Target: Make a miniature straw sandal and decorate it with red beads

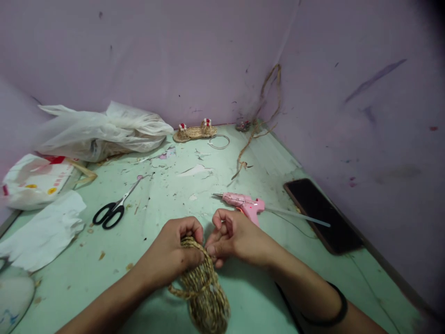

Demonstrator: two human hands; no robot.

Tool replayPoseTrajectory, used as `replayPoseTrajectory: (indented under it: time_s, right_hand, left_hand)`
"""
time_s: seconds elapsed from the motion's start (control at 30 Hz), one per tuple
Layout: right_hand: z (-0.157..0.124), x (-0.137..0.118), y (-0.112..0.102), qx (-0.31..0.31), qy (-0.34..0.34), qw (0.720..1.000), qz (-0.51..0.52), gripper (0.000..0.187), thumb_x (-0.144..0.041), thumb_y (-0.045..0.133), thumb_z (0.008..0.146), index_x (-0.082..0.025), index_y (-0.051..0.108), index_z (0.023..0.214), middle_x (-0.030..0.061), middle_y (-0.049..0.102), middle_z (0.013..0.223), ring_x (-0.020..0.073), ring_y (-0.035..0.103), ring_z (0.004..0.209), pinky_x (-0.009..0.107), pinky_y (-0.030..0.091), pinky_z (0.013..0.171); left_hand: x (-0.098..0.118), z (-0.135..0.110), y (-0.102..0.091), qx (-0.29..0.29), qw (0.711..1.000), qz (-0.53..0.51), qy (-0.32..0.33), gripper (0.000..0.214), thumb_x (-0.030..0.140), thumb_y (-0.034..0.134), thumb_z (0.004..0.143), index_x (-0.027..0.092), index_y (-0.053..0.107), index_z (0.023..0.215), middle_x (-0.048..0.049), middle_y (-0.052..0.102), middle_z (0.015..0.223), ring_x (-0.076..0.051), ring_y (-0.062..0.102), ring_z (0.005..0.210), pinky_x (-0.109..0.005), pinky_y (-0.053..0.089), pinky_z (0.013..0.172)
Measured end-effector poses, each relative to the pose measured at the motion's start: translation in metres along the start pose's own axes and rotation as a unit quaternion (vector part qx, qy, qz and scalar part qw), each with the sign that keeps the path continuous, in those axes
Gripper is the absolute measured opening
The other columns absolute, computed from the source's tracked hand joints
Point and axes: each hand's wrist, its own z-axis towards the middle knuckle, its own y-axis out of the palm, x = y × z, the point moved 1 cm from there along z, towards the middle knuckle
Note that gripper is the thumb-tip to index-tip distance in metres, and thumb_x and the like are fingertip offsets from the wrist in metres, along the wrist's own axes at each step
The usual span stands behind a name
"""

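A braided straw slipper (pixel 208 301) hangs over the near part of the table, its coiled rows of braid facing me and a loop of braid crossing it. My left hand (pixel 179 248) grips its upper end, thumb in front and fingers curled behind. At the slipper's upper right edge, my right hand (pixel 232 239) is closed, thumb and fingertips pinched together against the braid. Exactly what lies between those right fingertips is partly hidden. Just beyond the right hand lies a pink glue gun (pixel 243 203) with a clear glue stick (pixel 299 215) sticking out of its back.
Black-handled scissors (pixel 116 208) lie left, by crumpled white paper (pixel 45 232) and plastic bags (pixel 104 130). A phone (pixel 323 215) rests right. Against the back wall are straw slippers with red-and-white flowers (pixel 194 133), a thin ring (pixel 219 142) and a dry twig (pixel 248 139).
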Motion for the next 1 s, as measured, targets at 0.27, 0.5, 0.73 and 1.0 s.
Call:
replayPoseTrajectory:
  time_s: [0.27, 0.5, 0.73, 1.0]
  right_hand:
    - [-0.001, 0.003, -0.002, -0.037, -0.003, 0.999, 0.019, 0.047, -0.008, 0.073, 0.046, -0.021, 0.034, 0.070, -0.0070, 0.065, 0.052, 0.0071, 0.057, 0.039, 0.019, 0.048, 0.042]
    - [0.003, 0.007, -0.003, -0.064, 0.021, 0.998, 0.009, 0.046, -0.006, 0.070, 0.044, -0.021, 0.032, 0.065, -0.0066, 0.063, 0.046, 0.0077, 0.055, 0.038, 0.019, 0.046, 0.040]
    - [-0.002, 0.006, 0.000, -0.056, 0.007, 0.993, -0.101, 0.037, -0.009, 0.062, 0.050, -0.022, 0.032, 0.066, -0.0080, 0.057, 0.051, 0.0079, 0.052, 0.042, 0.020, 0.042, 0.042]
    - [-0.007, 0.005, -0.001, 0.045, -0.076, 0.921, -0.380, 0.027, -0.011, 0.055, 0.055, -0.022, 0.032, 0.064, -0.0070, 0.047, 0.056, 0.0072, 0.036, 0.049, 0.018, 0.025, 0.039]
  left_hand:
    - [0.003, -0.001, 0.002, -0.023, 0.999, 0.007, -0.023, 0.008, 0.017, 0.055, 0.052, 0.016, 0.051, 0.058, 0.0073, 0.044, 0.047, -0.007, 0.033, 0.046, -0.020, 0.024, 0.045]
    - [0.001, -0.002, 0.005, -0.052, 0.999, 0.002, 0.007, 0.008, 0.013, 0.054, 0.052, 0.016, 0.049, 0.057, 0.0031, 0.057, 0.056, -0.010, 0.046, 0.054, -0.021, 0.033, 0.051]
    - [-0.002, -0.003, 0.007, -0.072, 0.996, 0.048, 0.012, 0.008, 0.011, 0.052, 0.055, 0.017, 0.047, 0.058, 0.0029, 0.057, 0.060, -0.011, 0.046, 0.057, -0.022, 0.033, 0.054]
    - [-0.014, 0.007, 0.005, -0.064, 0.993, 0.099, 0.021, 0.008, 0.010, 0.052, 0.055, 0.016, 0.050, 0.060, 0.0055, 0.047, 0.055, -0.009, 0.036, 0.053, -0.021, 0.027, 0.049]
